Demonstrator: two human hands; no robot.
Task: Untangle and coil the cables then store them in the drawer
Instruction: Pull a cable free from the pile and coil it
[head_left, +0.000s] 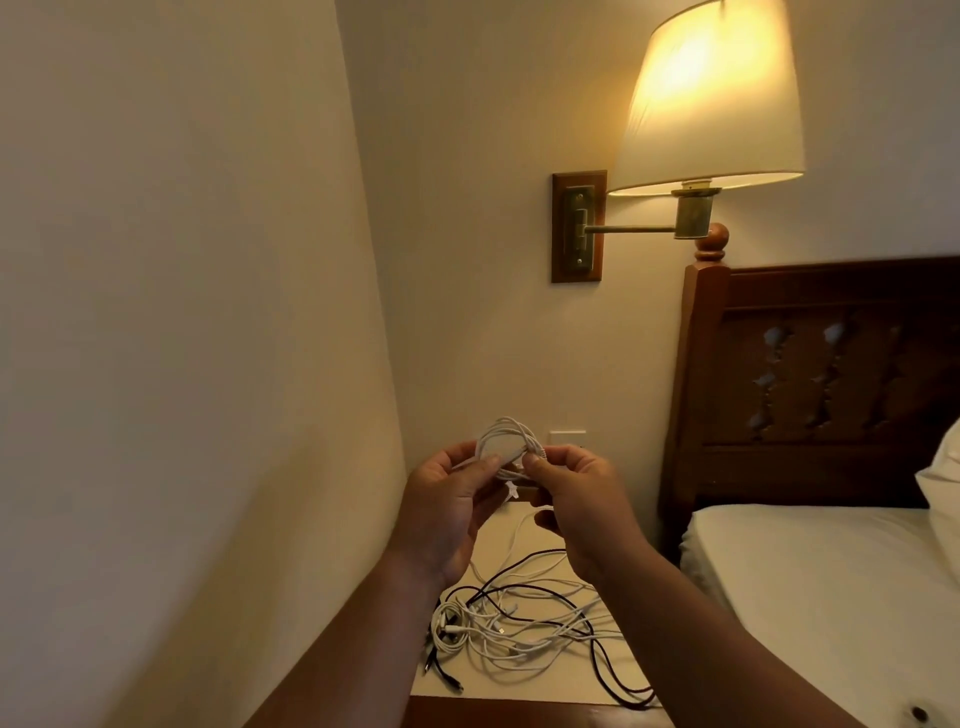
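Both hands (511, 512) pinch white cable coil (506, 441).

Head-worn wide view, forward and slightly down, near nightstand (519, 687)

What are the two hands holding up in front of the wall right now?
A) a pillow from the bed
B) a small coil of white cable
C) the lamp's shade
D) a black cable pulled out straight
B: both the left hand and the right hand pinch a small coil of white cable, raised above the tangle of white and black cables lying on the nightstand.
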